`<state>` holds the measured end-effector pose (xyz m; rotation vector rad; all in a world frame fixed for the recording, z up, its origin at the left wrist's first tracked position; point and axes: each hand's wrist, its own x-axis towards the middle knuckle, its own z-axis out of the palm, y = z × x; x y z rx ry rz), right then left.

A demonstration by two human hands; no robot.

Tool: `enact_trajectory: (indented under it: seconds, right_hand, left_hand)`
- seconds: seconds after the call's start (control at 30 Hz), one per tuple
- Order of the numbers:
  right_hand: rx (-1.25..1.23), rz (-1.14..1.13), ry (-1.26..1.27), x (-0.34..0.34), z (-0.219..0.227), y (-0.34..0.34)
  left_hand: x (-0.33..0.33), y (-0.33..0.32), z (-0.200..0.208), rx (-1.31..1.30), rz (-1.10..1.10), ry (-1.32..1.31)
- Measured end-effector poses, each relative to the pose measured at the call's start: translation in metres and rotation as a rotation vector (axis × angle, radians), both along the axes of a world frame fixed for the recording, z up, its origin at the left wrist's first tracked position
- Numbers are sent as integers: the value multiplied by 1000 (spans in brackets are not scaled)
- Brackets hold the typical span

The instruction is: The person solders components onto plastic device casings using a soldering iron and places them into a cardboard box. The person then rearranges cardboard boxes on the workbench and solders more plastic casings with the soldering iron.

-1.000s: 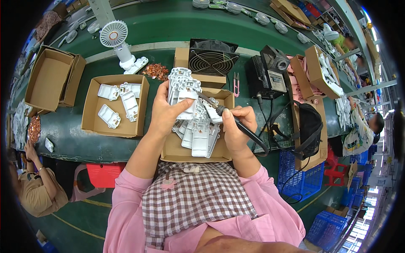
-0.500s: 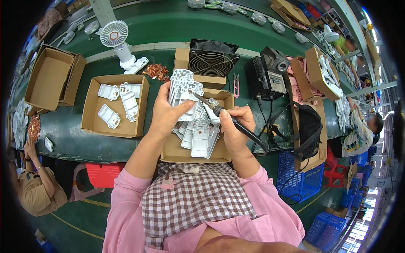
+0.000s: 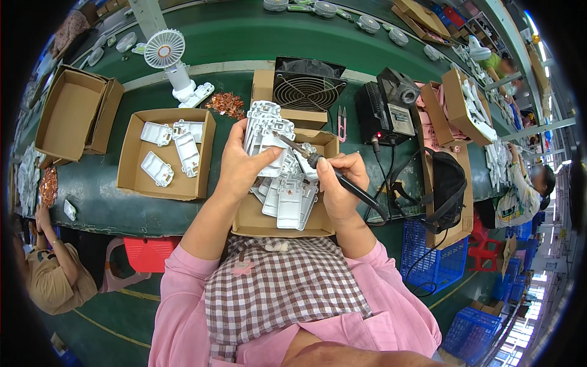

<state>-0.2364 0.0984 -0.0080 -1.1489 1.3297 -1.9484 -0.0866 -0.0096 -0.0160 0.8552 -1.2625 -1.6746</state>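
My left hand (image 3: 241,164) is closed around a stack of white plastic housings (image 3: 264,116), held above a cardboard box. In my right hand (image 3: 344,183) is a soldering iron (image 3: 358,191), gripped like a pen. Its tip points left and meets the top housing near my left thumb; whether it touches cannot be made out. Beneath both hands, more white plastic housings (image 3: 290,205) with small copper-coloured pieces lie overlapping in the cardboard box (image 3: 251,219).
To the left, a cardboard box (image 3: 125,174) holds several white housings. Behind it are a pile of copper pieces (image 3: 226,104) and a small white fan (image 3: 165,52). A black fan unit (image 3: 309,85), pink snips (image 3: 342,125) and a soldering station (image 3: 388,110) stand at the back.
My hands, the housings and the soldering iron stay almost still. A red light now shows on the soldering station. Fans on the far belt have shifted slightly left.
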Motion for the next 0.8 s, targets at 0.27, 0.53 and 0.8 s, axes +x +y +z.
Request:
enact_trajectory:
  seconds: [0.27,0.53,0.8]
  right_hand:
    - [-90,-19,-46,-3,-6,1]
    - [-321,26,-185,-3,-9,3]
    - [-170,-30,15,1,-3,2]
  left_hand:
    - [0,-1,-1,27,-9,25]
    - [0,1,4,26,-97,82]
    - [-1,6,7,-19,19,49]
